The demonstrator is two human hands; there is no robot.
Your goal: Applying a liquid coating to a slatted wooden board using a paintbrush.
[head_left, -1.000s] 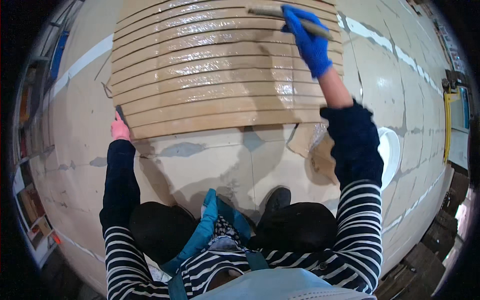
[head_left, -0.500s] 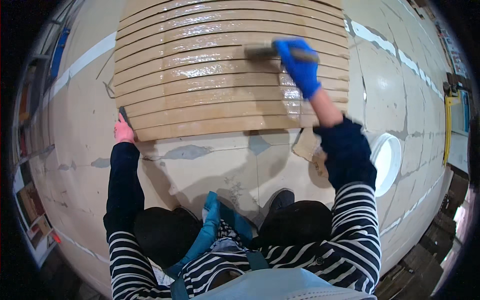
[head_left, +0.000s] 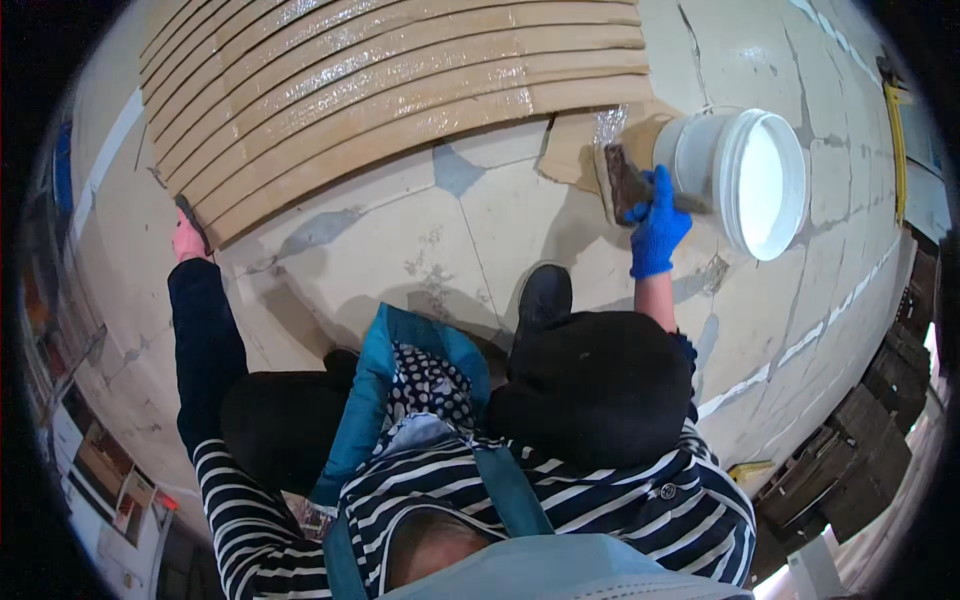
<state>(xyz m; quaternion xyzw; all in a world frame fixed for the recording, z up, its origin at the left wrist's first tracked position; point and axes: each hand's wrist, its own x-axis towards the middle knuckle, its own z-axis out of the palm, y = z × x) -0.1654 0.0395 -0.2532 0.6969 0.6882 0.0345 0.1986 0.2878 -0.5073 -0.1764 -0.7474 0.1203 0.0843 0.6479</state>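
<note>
A brush [head_left: 622,180] with a broad dark head is gripped by its handle in my right hand [head_left: 660,228], which wears a blue glove. It is at the near side of a white bucket [head_left: 692,150] tilted in view, with white contents inside. Off to the left, my left hand [head_left: 187,238], in pink, is closed around a dark narrow piece [head_left: 197,224] at the near left corner of a stack of overlapped brown strips [head_left: 390,110]. Wet, glossy streaks show across those strips.
A flat piece of brown cardboard [head_left: 572,152] lies on the tiled floor beside the bucket. Dark wooden boards [head_left: 845,470] and a yellow bar [head_left: 893,150] are at the right. Shelving and boxes [head_left: 105,460] line the left edge. My knees and shoe are close below the strips.
My right hand with the brush has moved from above the strips to beside the bucket. The view has shifted, so the strips sit further up and left. My left hand stays at the corner.
</note>
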